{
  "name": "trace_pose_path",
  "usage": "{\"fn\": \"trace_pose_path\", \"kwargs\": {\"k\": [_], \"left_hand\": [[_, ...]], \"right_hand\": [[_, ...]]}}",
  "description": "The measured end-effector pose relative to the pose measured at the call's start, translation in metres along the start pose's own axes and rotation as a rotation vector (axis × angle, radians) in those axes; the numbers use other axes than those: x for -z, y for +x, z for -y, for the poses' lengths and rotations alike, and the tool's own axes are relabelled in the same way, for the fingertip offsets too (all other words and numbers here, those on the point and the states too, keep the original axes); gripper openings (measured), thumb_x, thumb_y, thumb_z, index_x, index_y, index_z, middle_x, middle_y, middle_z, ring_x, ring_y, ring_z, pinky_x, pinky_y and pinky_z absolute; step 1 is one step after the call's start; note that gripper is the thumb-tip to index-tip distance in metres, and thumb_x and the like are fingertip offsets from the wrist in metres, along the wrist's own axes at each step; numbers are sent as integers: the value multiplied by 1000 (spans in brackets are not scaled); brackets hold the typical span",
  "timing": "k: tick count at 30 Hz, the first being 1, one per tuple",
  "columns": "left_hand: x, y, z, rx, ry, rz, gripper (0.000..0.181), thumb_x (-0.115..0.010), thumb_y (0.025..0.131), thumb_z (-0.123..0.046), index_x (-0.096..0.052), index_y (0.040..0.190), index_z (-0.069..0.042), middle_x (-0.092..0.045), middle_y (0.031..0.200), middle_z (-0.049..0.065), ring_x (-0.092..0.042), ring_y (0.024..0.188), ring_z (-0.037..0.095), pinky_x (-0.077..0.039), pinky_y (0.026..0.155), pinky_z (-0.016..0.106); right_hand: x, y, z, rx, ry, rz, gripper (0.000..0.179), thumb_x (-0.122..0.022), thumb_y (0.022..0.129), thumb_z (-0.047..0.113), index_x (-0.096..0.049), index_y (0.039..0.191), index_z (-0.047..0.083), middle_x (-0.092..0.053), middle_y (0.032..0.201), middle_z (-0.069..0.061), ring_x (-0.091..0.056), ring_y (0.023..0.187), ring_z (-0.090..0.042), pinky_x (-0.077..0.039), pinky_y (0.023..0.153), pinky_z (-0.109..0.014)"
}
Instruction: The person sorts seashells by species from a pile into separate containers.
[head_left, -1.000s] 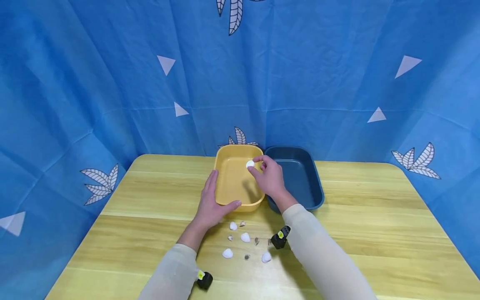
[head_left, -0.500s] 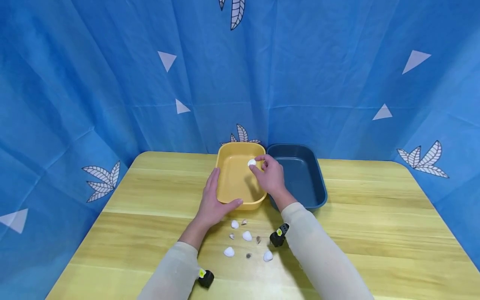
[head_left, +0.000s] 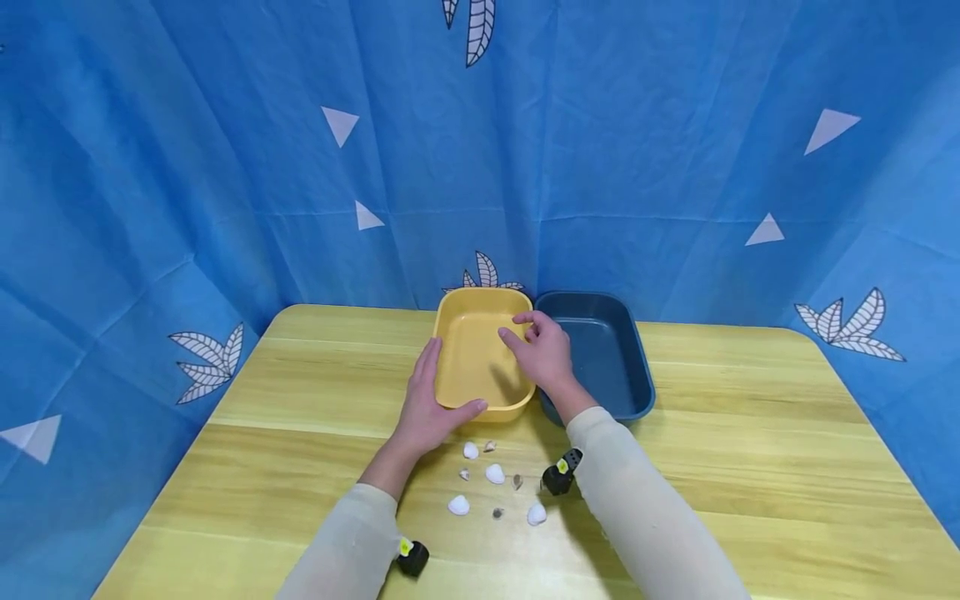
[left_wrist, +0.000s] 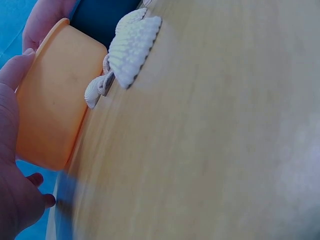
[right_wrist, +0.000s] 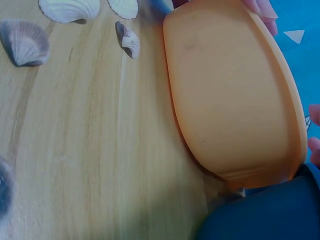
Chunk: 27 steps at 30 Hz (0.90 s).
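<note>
My left hand holds the yellow plastic bin at its near left corner, the thumb along the front rim and the fingers along the left side. Over the bin's right side hovers my right hand, thumb and index finger parted with nothing visible between them. No shell shows on the visible part of the bin's floor; the area behind the right hand is hidden. In front of the bin lie several seashells: white ribbed ones such as this shell, and smaller brownish ones like this shell.
A dark blue bin stands against the yellow bin's right side. Both sit near the back of the wooden table, before a blue patterned curtain. Black wrist cameras hang below both forearms, close to the shells.
The white shell pinched in my right hand is gone from between the fingers, and the thumb and index finger now stand apart. My left hand keeps its place on the bin.
</note>
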<state>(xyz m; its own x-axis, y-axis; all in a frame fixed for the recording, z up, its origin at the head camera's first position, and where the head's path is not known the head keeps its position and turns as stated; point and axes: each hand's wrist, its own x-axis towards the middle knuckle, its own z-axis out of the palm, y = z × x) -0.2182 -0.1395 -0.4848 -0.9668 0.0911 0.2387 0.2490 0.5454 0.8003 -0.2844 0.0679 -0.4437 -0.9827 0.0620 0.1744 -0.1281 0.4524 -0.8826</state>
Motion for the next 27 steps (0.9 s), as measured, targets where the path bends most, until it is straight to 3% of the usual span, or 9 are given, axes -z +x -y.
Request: {"fn": "trace_pose_path", "kwargs": {"k": [15, 21, 27], "left_hand": [[-1, 0, -2, 38, -2, 13, 118, -84, 76, -51, -7, 162, -25, -6, 165, -7, -11, 148, 25, -17, 116, 53], [-1, 1, -3, 44, -9, 10, 118, -85, 76, -49, -6, 162, -29, -6, 165, -8, -12, 148, 25, -18, 116, 53], [-2, 1, -2, 50, -1, 7, 119, -84, 74, -54, -8, 162, -26, -6, 165, -9, -13, 148, 25, -19, 116, 53]], "right_hand": [[27, -18, 11, 88, -65, -17, 38, -78, 87, 39, -67, 111, 13, -36, 64, -4, -36, 54, -25, -33, 54, -36], [40, -37, 13, 146, -82, -13, 37, -80, 86, 37, -67, 111, 13, -39, 66, -4, -39, 56, -25, -35, 54, -36], [49, -60, 17, 235, -129, 5, 37, -83, 83, 32, -66, 111, 13, -39, 66, -2, -38, 56, -22, -36, 58, -36]]}}
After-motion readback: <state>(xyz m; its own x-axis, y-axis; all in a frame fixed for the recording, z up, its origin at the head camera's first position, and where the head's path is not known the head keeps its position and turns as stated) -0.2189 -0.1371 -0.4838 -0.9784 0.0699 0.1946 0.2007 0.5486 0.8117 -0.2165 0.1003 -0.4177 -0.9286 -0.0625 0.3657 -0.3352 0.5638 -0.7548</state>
